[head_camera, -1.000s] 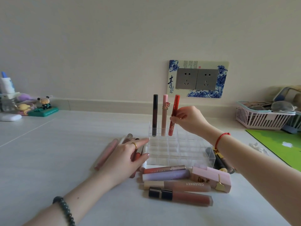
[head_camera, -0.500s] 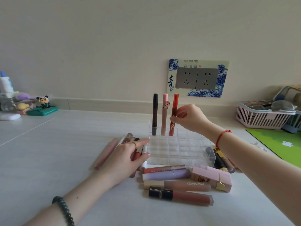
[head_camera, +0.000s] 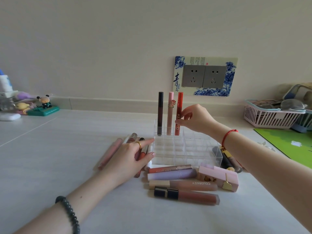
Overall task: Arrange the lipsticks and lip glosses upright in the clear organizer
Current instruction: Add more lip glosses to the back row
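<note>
The clear organizer (head_camera: 199, 154) stands mid-table with a grid of cells. Three tubes stand upright in its back row: a dark brown one (head_camera: 160, 114), a pink one (head_camera: 170, 115) and a red lip gloss (head_camera: 179, 114). My right hand (head_camera: 195, 119) pinches the red lip gloss low on its body. My left hand (head_camera: 131, 157) lies flat over several tubes (head_camera: 109, 154) left of the organizer, fingers straight, fingertips against its left wall. More lip glosses (head_camera: 184, 184) and a pink box-shaped lipstick (head_camera: 219, 178) lie in front. Dark tubes (head_camera: 228, 159) lie at its right.
A pink basket (head_camera: 270, 115) with odds and ends sits at the back right, a green mat (head_camera: 287, 142) beside it. Small figurines (head_camera: 43, 105) and bottles stand at the far left. A wall socket (head_camera: 204, 76) is behind the organizer.
The red lip gloss went from tilted to upright and sank deeper into its cell. My right hand slid down its body. My left hand stayed in place.
</note>
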Demonstrator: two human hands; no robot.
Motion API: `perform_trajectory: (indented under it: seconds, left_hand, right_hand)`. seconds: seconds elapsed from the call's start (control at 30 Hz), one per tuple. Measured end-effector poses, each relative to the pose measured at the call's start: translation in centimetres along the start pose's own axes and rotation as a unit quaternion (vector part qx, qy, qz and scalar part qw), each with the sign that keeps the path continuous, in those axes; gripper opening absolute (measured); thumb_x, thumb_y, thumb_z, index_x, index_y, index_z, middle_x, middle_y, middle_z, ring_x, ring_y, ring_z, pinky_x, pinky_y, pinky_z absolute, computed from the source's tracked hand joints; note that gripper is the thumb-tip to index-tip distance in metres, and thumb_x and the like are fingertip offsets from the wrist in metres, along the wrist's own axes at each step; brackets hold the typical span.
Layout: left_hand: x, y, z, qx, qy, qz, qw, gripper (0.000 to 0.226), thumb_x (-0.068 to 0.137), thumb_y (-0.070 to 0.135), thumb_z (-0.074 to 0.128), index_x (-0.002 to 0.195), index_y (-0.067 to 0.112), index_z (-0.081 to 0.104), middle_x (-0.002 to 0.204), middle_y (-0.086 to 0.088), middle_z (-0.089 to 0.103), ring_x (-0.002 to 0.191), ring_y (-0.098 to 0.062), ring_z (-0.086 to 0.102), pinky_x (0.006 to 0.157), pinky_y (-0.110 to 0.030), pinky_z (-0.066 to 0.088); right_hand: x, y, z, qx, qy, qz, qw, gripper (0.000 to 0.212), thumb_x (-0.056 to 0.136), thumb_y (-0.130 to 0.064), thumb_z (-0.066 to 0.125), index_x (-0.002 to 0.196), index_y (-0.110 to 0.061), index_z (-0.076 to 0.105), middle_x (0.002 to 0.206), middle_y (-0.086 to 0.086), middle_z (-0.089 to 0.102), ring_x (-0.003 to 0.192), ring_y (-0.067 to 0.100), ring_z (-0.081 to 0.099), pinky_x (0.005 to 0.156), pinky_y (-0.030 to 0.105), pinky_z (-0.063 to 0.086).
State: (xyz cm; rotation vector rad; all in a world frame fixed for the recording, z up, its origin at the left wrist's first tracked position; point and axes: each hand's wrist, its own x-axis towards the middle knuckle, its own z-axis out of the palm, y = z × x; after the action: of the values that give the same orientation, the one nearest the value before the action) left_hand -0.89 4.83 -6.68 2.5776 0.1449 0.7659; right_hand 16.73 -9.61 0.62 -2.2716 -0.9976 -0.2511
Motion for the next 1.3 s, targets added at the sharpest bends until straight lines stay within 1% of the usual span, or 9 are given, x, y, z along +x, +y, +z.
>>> perform_trajectory:
  seconds: [0.17, 0.27, 0.37, 0.47, 0.6, 0.67, 0.83, 1.17, 1.3]
  left_hand:
    - [0.0, 0.0, -0.3, -0.049, -0.001, -0.012, 0.999, 0.040, 0.082, 0.053, 0.049, 0.121, 0.043, 0.050, 0.045, 0.009, 0.058, 0.071, 0.016, 0.050, 0.075, -0.006, 0.035]
    - [0.0, 0.1, -0.5, -0.083, -0.016, -0.005, 0.996, 0.036, 0.077, 0.061, 0.045, 0.110, 0.048, 0.053, 0.043, 0.004, 0.055, 0.045, 0.000, 0.052, 0.083, -0.034, 0.047]
    - [-0.1, 0.5, -0.8, -0.092, -0.010, 0.013, 0.996, 0.027, 0.073, 0.063, 0.048, 0.097, 0.053, 0.056, 0.044, 0.008, 0.056, 0.043, 0.002, 0.050, 0.082, -0.043, 0.049]
    - [-0.6, 1.2, -1.4, -0.058, -0.017, 0.057, 0.997, 0.024, 0.069, 0.066, 0.050, 0.090, 0.059, 0.058, 0.069, 0.018, 0.066, 0.067, 0.002, 0.057, 0.086, -0.037, 0.044]
    - [-1.3, 2.3, -2.0, -0.009, -0.072, 0.165, 0.984, 0.009, 0.073, 0.039, 0.071, 0.081, 0.043, 0.069, 0.073, 0.035, 0.058, 0.081, 0.014, 0.055, 0.087, -0.001, 0.029]
    - [-1.6, 2.5, -2.0, -0.042, -0.103, 0.183, 0.977, 0.010, 0.073, 0.026, 0.073, 0.082, 0.031, 0.073, 0.075, 0.030, 0.062, 0.079, 0.013, 0.057, 0.083, -0.004, 0.035]
    - [-1.8, 2.9, -1.7, -0.082, -0.124, 0.167, 0.975, 0.013, 0.073, 0.024, 0.070, 0.084, 0.026, 0.075, 0.080, 0.011, 0.072, 0.079, 0.004, 0.061, 0.081, -0.015, 0.043]
    - [-2.0, 2.9, -1.6, -0.120, -0.125, 0.121, 0.977, 0.017, 0.073, 0.031, 0.074, 0.089, 0.034, 0.072, 0.074, 0.025, 0.066, 0.081, 0.005, 0.061, 0.075, -0.008, 0.043]
    - [-2.2, 3.3, -1.7, -0.189, -0.110, 0.078, 0.973, 0.016, 0.073, 0.046, 0.068, 0.087, 0.039, 0.071, 0.069, 0.029, 0.064, 0.065, 0.009, 0.056, 0.063, 0.000, 0.036]
  right_hand:
    - [-0.2, 0.2, -0.9, 0.000, 0.003, -0.003, 1.000, 0.034, 0.077, -0.025, 0.068, 0.105, -0.008, 0.063, 0.088, 0.004, 0.062, 0.068, 0.009, 0.050, 0.054, 0.013, 0.038]
    - [-1.0, 0.1, -2.2, 0.009, 0.037, 0.012, 0.999, 0.035, 0.077, -0.027, 0.067, 0.106, -0.012, 0.056, 0.075, -0.004, 0.051, 0.063, 0.007, 0.045, 0.054, 0.016, 0.035]
    - [-3.0, -0.7, -3.4, 0.036, 0.077, -0.019, 0.996, 0.026, 0.076, -0.026, 0.067, 0.099, -0.017, 0.056, 0.072, -0.002, 0.051, 0.060, 0.009, 0.044, 0.056, 0.018, 0.038]
    - [-6.7, -1.7, -4.0, 0.033, 0.027, -0.091, 0.995, 0.011, 0.076, -0.025, 0.065, 0.084, -0.027, 0.058, 0.068, -0.007, 0.054, 0.058, 0.007, 0.048, 0.055, 0.016, 0.044]
    - [-11.3, -2.0, -2.9, -0.022, -0.105, -0.141, 0.984, 0.007, 0.074, -0.039, 0.061, 0.080, -0.036, 0.063, 0.077, -0.015, 0.055, 0.073, -0.001, 0.050, 0.068, 0.008, 0.042]
    - [-12.4, -1.6, -2.3, -0.050, -0.137, -0.148, 0.978, 0.012, 0.075, -0.043, 0.061, 0.084, -0.036, 0.066, 0.080, -0.017, 0.053, 0.080, -0.006, 0.048, 0.070, 0.004, 0.038]
    - [-13.5, -1.2, -2.0, -0.082, -0.168, -0.150, 0.971, 0.014, 0.080, -0.038, 0.060, 0.091, -0.032, 0.068, 0.087, -0.012, 0.052, 0.066, -0.003, 0.047, 0.065, 0.004, 0.038]
    - [-13.9, -1.3, -1.6, -0.087, -0.170, -0.157, 0.969, 0.018, 0.084, -0.036, 0.056, 0.095, -0.027, 0.067, 0.085, -0.014, 0.045, 0.066, -0.002, 0.044, 0.060, 0.008, 0.037]
    - [-13.8, -1.4, -2.1, -0.031, -0.145, -0.140, 0.979, 0.013, 0.083, -0.035, 0.059, 0.088, -0.027, 0.068, 0.079, -0.017, 0.048, 0.067, -0.002, 0.048, 0.062, 0.007, 0.038]
